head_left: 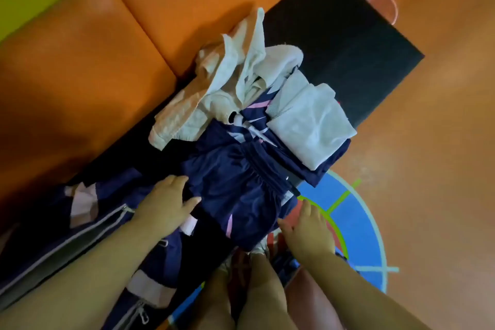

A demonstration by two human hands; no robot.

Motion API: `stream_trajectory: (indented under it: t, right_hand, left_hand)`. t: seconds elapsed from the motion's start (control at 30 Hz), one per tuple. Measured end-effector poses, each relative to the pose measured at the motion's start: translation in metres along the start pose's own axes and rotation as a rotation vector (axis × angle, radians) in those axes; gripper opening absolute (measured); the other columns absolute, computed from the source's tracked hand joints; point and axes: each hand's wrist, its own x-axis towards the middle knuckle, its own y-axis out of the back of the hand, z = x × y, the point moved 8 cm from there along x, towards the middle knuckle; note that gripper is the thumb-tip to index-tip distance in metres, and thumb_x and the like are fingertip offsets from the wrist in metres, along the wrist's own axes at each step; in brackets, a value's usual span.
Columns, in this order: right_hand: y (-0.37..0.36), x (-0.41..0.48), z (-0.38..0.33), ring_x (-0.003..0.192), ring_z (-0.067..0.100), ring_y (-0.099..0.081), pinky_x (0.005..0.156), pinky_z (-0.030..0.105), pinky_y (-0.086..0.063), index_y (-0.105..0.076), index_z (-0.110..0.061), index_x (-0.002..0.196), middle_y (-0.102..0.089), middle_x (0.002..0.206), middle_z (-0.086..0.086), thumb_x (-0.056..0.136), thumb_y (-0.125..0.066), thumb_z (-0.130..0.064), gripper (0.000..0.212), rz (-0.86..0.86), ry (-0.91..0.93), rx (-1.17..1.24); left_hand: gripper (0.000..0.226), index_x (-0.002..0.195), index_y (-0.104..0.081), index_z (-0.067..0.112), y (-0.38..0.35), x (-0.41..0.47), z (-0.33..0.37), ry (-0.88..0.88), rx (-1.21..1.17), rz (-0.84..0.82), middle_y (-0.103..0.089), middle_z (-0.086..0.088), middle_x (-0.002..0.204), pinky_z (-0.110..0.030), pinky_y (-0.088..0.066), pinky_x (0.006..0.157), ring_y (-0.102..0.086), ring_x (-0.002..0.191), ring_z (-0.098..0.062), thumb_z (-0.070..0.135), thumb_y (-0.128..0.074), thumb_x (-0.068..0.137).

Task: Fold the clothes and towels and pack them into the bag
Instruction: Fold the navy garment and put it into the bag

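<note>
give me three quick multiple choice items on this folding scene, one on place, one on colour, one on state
1. Where does the folded white towel lie?
A. on the navy clothes, at the bench's far right edge
B. on the floor
C. in the left hand

2. What colour is the garment under the hands?
A. red
B. navy with pink stripes
C. green

3. How is the left hand?
A. clenched round a zip
B. raised off the bench
C. open, flat on the garment

Answers: 1 A, it rests on navy cloth; 2 B, dark blue with pink streaks; 3 C, fingers spread on the fabric, while the right hand hovers open beside it.
</note>
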Motion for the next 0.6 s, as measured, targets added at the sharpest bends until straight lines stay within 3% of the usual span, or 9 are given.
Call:
stream_trajectory:
  t: [0.17, 0.33, 0.47, 0.6]
  right_hand:
    - [-0.040, 0.024, -0.009, 0.138, 0.033, -0.024, 0.102, 0.048, -0.037, 0.005, -0.006, 0.149, -0.015, 0.154, 0.015, 0.081, -0.047, -0.069, 0.106, 0.027, -0.235, 0.291]
    - [-0.075, 0.040, -0.023, 0.139, 0.036, -0.022, 0.106, 0.050, -0.032, 0.019, -0.007, 0.146, -0.001, 0.156, 0.016, 0.078, -0.058, -0.064, 0.117, 0.043, -0.378, 0.607]
    - [-0.090, 0.049, -0.023, 0.134, 0.038, -0.033, 0.103, 0.053, -0.038, 0.023, -0.016, 0.145, -0.009, 0.154, 0.018, 0.078, -0.067, -0.053, 0.118, 0.086, -0.431, 0.784]
    - [-0.084, 0.045, -0.021, 0.124, 0.036, -0.046, 0.096, 0.050, -0.046, 0.012, -0.026, 0.148, -0.030, 0.147, 0.015, 0.077, -0.074, -0.041, 0.112, 0.143, -0.389, 0.855]
  left_hand:
    - [0.094, 0.147, -0.016, 0.004, 0.003, 0.076, 0.007, 0.005, -0.035, 0.068, -0.022, -0.018, 0.150, -0.043, -0.024, 0.112, -0.019, 0.138, -0.034, 0.057, -0.057, 0.081]
    - [0.110, 0.148, -0.014, 0.007, -0.025, 0.109, 0.006, 0.046, -0.039, 0.038, -0.024, -0.020, 0.150, -0.049, -0.028, 0.110, -0.024, 0.136, -0.039, 0.069, -0.060, 0.070]
    - [0.111, 0.144, -0.023, 0.011, -0.030, 0.115, -0.002, 0.044, -0.058, 0.121, -0.034, -0.019, 0.142, -0.050, -0.035, 0.104, -0.032, 0.129, -0.040, 0.071, -0.067, 0.061]
    - [0.107, 0.132, -0.034, 0.007, -0.034, 0.112, -0.013, 0.129, -0.153, 0.047, -0.052, -0.017, 0.130, -0.046, -0.051, 0.086, -0.054, 0.112, -0.039, 0.068, -0.075, 0.054]
